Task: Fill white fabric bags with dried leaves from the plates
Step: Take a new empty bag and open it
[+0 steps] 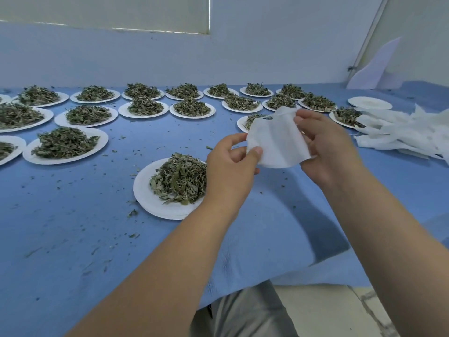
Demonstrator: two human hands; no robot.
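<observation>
A white fabric bag (277, 139) hangs in the air between both hands, above the blue table. My left hand (233, 166) pinches its lower left edge with thumb and fingers. My right hand (325, 147) grips its right side, fingers curled round the upper edge. Just below and to the left stands a white paper plate (150, 198) heaped with dried green leaves (179, 178); my left hand covers its right rim. No leaves are visible in the bag.
Several more plates of dried leaves (65, 142) cover the back and left of the blue cloth (73, 227). A heap of empty white bags (403, 132) lies at the right, behind it a bare plate (369, 102). Leaf crumbs are scattered about. The table edge runs near my lap.
</observation>
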